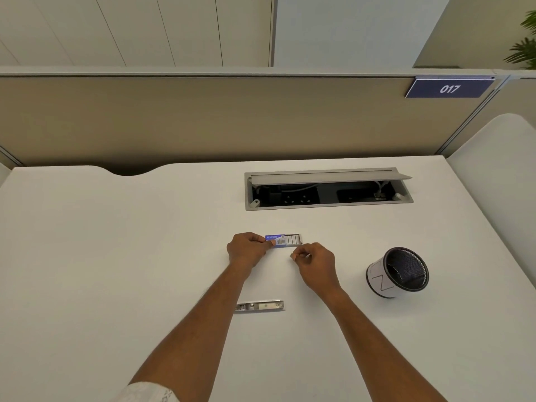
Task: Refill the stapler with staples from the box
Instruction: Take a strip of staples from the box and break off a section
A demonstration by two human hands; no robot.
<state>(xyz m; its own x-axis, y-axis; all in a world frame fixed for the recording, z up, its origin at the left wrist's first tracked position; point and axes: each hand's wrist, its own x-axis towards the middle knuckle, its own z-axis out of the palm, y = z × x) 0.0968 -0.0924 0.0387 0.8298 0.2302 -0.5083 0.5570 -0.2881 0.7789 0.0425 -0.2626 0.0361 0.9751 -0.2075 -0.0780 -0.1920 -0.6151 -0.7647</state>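
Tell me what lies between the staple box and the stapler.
Head view: only bare desk between the staple box and the stapler, flanked by left hand and right hand.

Even, bright overhead light on the white desk [116, 256], with faint soft shadows, no glare, wide-angle bowing of edges, and slight overall softness.

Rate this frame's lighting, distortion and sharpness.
Head view: light is soft and even, with only faint shadows and no glare on the desk; the wide lens slightly bows the partition; the box held by the left hand is soft, its print unreadable; what the right hand pinches is too small to tell.
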